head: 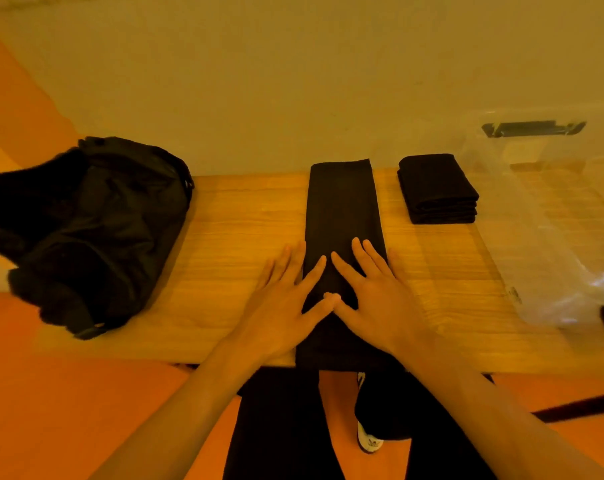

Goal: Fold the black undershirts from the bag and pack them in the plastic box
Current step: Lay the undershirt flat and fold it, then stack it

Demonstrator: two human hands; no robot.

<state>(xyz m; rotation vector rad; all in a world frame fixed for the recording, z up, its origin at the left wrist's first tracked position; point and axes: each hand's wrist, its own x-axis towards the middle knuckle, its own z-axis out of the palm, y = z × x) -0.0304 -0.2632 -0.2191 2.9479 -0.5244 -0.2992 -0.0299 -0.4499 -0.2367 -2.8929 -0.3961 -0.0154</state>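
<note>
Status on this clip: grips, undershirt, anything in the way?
Left grip and right grip open, pressing flat on the long-folded undershirt. Folded stack sits beside plastic box. Nothing in the way.

— What is the person wearing?
— Black trousers [276,427], plain and dark down both legs. Any seams are lost in the dim orange light.
— And on the feet?
— A white shoe [369,441] with a small dark mark near the toe, too blurred to read. A second strip of white [361,378] with dark trim shows higher up between the legs.
— Sleeves?
— The left forearm [175,403] and right forearm [484,403] are bare to the picture's edge. The left hand [279,306] and right hand [373,299] are bare too, with slim fingers.
</note>
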